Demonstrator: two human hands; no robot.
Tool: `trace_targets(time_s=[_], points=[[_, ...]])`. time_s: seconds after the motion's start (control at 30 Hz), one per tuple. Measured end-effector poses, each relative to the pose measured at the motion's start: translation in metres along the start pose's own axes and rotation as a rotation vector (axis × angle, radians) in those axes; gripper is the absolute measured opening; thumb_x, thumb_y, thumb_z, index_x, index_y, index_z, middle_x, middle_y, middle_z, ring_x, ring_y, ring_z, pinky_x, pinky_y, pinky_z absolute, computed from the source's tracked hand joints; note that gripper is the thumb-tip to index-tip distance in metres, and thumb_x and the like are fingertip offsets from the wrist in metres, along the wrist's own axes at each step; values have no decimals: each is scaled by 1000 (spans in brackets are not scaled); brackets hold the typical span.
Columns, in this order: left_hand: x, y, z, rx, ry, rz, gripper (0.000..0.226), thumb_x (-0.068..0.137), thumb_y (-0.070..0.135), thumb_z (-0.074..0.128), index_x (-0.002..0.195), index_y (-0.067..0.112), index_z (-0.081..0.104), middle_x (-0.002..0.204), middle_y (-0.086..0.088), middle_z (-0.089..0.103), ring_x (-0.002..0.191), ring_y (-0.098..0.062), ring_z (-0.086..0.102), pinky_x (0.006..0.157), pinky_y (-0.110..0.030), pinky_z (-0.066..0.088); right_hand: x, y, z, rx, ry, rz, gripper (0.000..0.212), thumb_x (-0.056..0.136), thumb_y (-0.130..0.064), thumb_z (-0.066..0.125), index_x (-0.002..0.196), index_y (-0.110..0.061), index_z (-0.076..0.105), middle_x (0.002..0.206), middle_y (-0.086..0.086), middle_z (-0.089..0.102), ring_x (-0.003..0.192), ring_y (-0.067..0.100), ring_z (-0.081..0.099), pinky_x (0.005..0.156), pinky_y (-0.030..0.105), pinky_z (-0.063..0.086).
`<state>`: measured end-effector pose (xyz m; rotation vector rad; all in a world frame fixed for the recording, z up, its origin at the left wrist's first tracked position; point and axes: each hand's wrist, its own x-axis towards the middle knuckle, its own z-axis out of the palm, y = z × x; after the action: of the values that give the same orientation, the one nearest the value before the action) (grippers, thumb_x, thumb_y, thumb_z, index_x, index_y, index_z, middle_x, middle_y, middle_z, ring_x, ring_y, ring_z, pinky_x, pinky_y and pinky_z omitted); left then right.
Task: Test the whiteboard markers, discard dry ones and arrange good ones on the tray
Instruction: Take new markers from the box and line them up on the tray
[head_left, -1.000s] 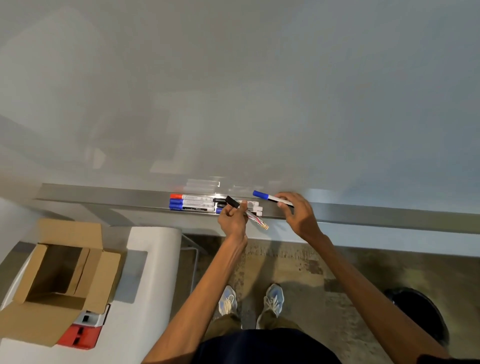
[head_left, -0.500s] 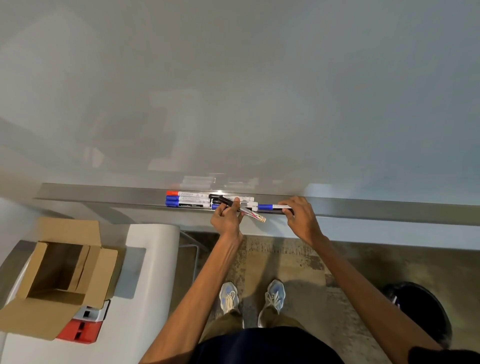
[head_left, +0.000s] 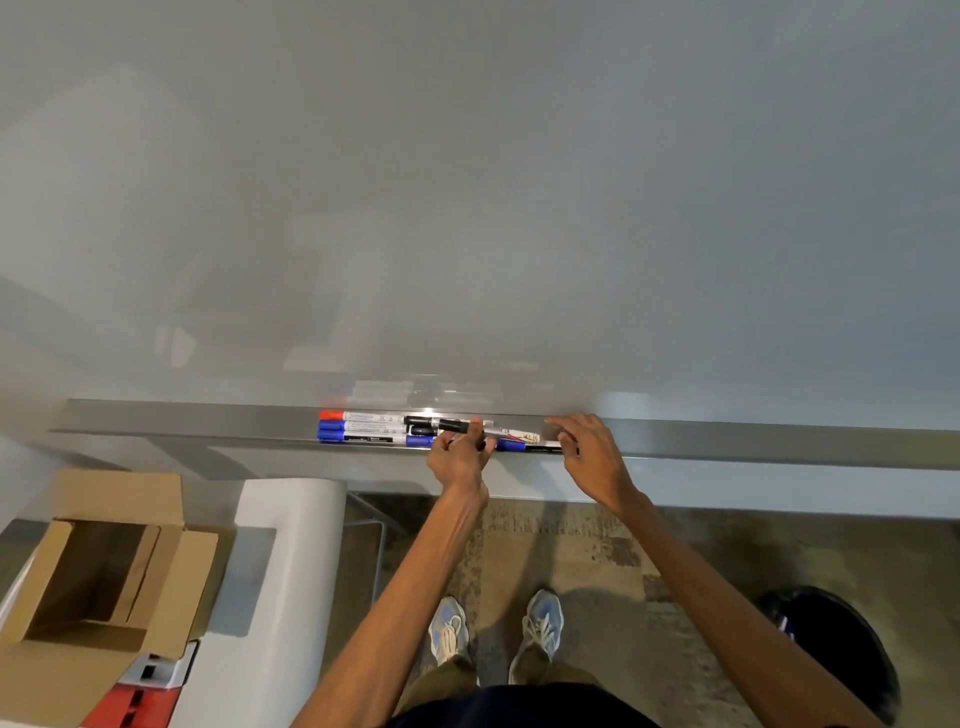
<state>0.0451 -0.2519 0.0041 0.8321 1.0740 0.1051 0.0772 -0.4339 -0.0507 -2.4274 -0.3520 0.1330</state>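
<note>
Your left hand (head_left: 457, 457) grasps the black-capped marker (head_left: 485, 429); your right hand (head_left: 592, 457) rests released over the tray (head_left: 727, 441). It's light, rigid, slick: pinch mid-barrel.

Single head-worn wide-angle view, looking forward and steeply down along the whiteboard (head_left: 467, 182) to its tray (head_left: 727, 441), with the floor (head_left: 597, 545) below; close range.
</note>
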Motion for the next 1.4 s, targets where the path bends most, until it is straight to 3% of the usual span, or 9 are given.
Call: trace_targets(time_s=[0.17, 0.23, 0.33, 0.5, 0.73, 1.0, 1.1, 1.23, 1.4], points=[[0, -4, 8, -45, -20, 23, 52, 84, -4, 70, 125, 9, 42, 110, -20, 63, 84, -23, 67, 63, -28, 60, 7, -21, -27, 305, 43, 13, 27, 103, -13, 47, 122, -14, 66, 118, -2, 65, 107, 11, 60, 98, 25, 48], [-2, -7, 13, -40, -43, 32, 54, 86, -5, 67, 128, 12, 39, 109, -20, 64, 85, -22, 67, 67, -31, 59, 9, -31, -32, 291, -19, -35, 24, 102, -20, 53, 121, -17, 67, 116, -6, 64, 106, 8, 59, 95, 19, 46], [-5, -10, 19, -13, -97, 41, 53, 87, -5, 66, 126, 17, 38, 110, -22, 63, 84, -21, 67, 77, -37, 60, 12, -38, -30, 183, -82, -111, 24, 96, -22, 64, 119, -18, 69, 111, -5, 66, 101, 9, 58, 91, 21, 47], [-6, -10, 21, 1, -191, 67, 51, 86, -8, 66, 116, 24, 40, 104, -20, 64, 85, -22, 67, 74, -34, 60, 15, -32, -25, 92, -43, -134, 28, 92, -16, 69, 120, -15, 70, 117, 3, 68, 104, 16, 62, 92, 23, 48], [2, -6, 15, 111, -282, 100, 20, 95, 13, 61, 113, 3, 62, 99, -17, 68, 86, -27, 69, 76, -37, 61, 18, -19, -25, 5, 24, -82, 23, 98, -13, 59, 117, -12, 71, 115, 4, 68, 105, 19, 61, 89, 20, 44], [26, -5, -11, 704, -239, 663, 20, 96, 15, 60, 112, 8, 69, 109, -6, 71, 101, -14, 64, 91, -27, 54, 13, 1, -13, -29, 29, 47, 21, 98, -7, 56, 113, -11, 70, 114, 5, 66, 106, 22, 59, 90, 25, 43], [34, -13, -17, 982, -316, 877, 23, 98, 20, 57, 116, 12, 68, 118, -5, 66, 110, -15, 59, 96, -38, 53, 9, 3, -4, -54, 38, 82, 22, 97, -7, 57, 115, -10, 70, 115, 6, 67, 107, 23, 59, 89, 22, 42], [42, -24, -22, 1350, -373, 1182, 27, 96, 16, 58, 122, 13, 65, 128, -7, 60, 124, -21, 51, 107, -43, 42, 5, 2, 0, -72, 72, 111, 23, 94, -1, 59, 113, -6, 71, 112, 11, 68, 106, 28, 60, 91, 35, 49], [52, -34, -35, 1611, -402, 1163, 44, 103, 27, 41, 145, 13, 43, 154, -8, 37, 147, -23, 23, 122, -45, 14, 4, 0, 3, -101, 38, 103, 25, 93, 0, 59, 114, -6, 72, 112, 11, 67, 106, 27, 59, 91, 33, 49]])
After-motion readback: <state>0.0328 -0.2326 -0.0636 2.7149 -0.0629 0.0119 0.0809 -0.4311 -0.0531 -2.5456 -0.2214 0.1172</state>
